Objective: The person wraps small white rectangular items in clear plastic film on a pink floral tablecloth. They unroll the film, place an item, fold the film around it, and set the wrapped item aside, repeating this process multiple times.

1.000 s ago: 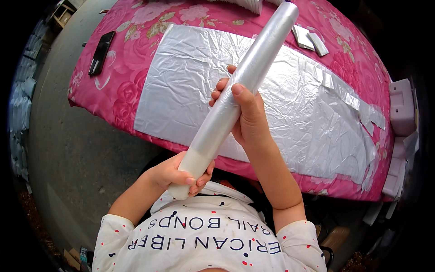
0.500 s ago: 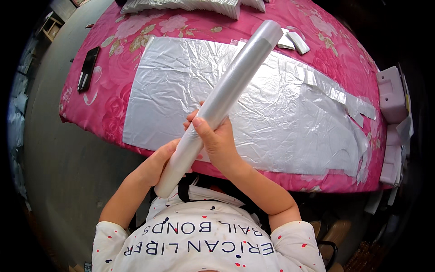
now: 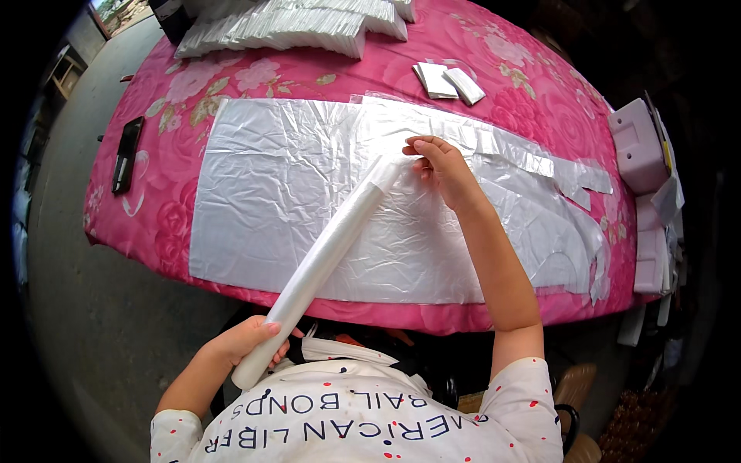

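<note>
Film roll point(image 3: 316, 270) runs from seven to twelve o'clock, held low in our left hand point(image 3: 248, 339), our right hand point(image 3: 438, 163) half-curled at one o'clock (can't tell if touching), and it looks fully wound, though we've got silvery sheeting point(image 3: 258, 185) unrolled across the bench point(image 3: 166, 251).

Black phone point(image 3: 128, 147) on pink tablecloth point(image 3: 154, 224)

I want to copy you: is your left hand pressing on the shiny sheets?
No, the left hand grips the plastic film roll near its lower end, away from the shiny sheets.
</note>
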### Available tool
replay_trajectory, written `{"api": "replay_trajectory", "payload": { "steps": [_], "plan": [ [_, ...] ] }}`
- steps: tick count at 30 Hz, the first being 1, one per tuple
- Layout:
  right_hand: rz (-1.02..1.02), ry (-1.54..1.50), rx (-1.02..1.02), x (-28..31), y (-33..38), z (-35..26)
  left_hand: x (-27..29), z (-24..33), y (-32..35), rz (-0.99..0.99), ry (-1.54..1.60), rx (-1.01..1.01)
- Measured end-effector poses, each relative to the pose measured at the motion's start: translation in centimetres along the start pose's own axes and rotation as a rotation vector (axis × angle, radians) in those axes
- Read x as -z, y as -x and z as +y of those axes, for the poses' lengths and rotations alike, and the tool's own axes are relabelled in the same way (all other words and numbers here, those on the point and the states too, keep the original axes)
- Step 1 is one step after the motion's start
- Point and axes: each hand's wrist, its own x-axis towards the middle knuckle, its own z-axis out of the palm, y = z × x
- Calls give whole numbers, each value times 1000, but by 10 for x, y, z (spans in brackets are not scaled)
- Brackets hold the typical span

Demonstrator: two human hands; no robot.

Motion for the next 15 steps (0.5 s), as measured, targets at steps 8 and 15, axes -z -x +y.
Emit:
{"api": "replay_trajectory", "payload": {
  "steps": [8,15],
  "plan": [
    [-278,299,-61,-19,7,-6,1,4,3,-23,19,37],
    [147,339,108,57,-21,-9,28,-16,26,-175,94,141]
  ]
}}
